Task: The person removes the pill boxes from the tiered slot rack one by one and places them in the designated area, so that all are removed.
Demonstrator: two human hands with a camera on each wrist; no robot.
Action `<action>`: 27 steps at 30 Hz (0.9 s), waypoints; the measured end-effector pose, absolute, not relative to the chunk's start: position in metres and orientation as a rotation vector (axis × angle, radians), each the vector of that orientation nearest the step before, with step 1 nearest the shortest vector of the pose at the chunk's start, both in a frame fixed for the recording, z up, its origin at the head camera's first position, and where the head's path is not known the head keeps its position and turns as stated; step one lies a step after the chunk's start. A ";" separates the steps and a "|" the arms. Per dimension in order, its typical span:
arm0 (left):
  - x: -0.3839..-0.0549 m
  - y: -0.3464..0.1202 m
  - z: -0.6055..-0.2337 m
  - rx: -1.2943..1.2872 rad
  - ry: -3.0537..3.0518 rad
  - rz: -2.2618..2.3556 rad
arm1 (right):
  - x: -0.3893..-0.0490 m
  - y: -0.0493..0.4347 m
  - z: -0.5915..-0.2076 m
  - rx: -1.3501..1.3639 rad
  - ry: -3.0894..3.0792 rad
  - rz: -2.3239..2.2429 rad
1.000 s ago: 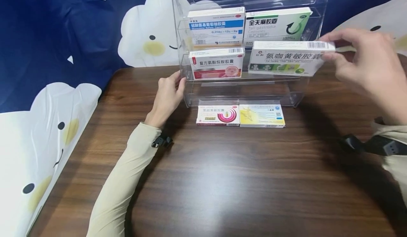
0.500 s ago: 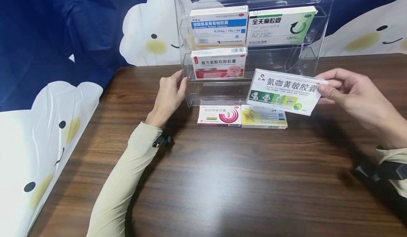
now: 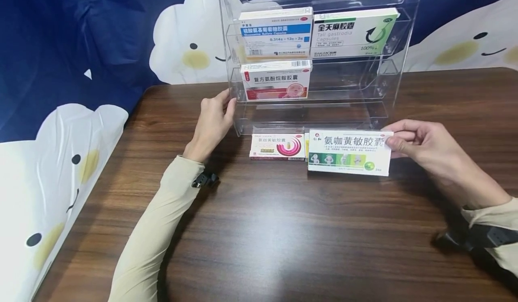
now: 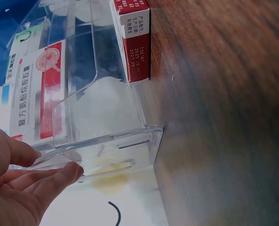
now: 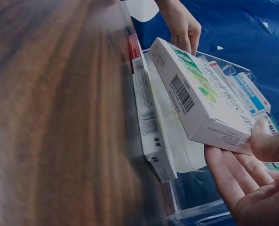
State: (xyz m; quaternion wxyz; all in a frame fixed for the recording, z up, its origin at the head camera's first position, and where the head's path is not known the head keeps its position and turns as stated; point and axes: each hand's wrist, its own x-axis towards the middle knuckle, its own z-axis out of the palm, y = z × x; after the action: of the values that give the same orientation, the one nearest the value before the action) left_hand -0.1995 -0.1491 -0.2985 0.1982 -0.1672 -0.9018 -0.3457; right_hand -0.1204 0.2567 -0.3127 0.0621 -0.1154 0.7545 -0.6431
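Observation:
My right hand point(image 3: 425, 151) pinches the right end of a white medicine box point(image 3: 349, 152) with a green picture strip, thumb on its front face. In the right wrist view the box is tilted, its barcode side showing. Behind it in the head view, a yellow-and-white medicine box point(image 3: 306, 146) is almost wholly hidden. A pink-swirl medicine box point(image 3: 277, 146) lies to its left, at the foot of a clear tiered rack point(image 3: 315, 113). My left hand point(image 3: 212, 124) holds the rack's left side edge between thumb and fingers, as the left wrist view point(image 4: 35, 181) also shows.
On the rack's tiers stand a red-and-white box point(image 3: 277, 81), a blue-and-white box point(image 3: 276, 34) and a green-and-white box point(image 3: 353, 34). The wooden table point(image 3: 263, 230) stretches in front. A blue cloth point(image 3: 81, 32) with white cloud shapes hangs behind and at left.
My right hand has taken the green-strip medicine box off the rack's tier and brought it down and toward me, in front of the yellow-and-white box. My left hand keeps its hold on the rack.

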 end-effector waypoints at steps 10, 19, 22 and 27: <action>-0.200 -0.150 -0.299 -0.473 -2.522 -0.949 | -0.117 0.258 -0.329 -0.301 2.262 -1.700; -0.201 -0.150 -0.298 -0.465 -2.521 -0.951 | -0.120 0.265 -0.333 -0.280 2.073 -1.563; -0.201 -0.150 -0.298 -0.468 -2.524 -0.954 | -0.121 0.266 -0.332 -0.237 2.022 -1.501; -0.199 -0.149 -0.298 -0.469 -2.526 -0.957 | -0.121 0.265 -0.329 -0.125 1.982 -1.418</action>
State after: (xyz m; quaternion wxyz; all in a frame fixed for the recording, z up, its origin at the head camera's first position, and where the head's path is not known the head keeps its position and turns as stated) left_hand -0.1992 -0.1488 -0.2982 0.1987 -0.1675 -0.9029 -0.3423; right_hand -0.1209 0.2647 -0.3289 0.3436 -0.0479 0.7628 -0.5456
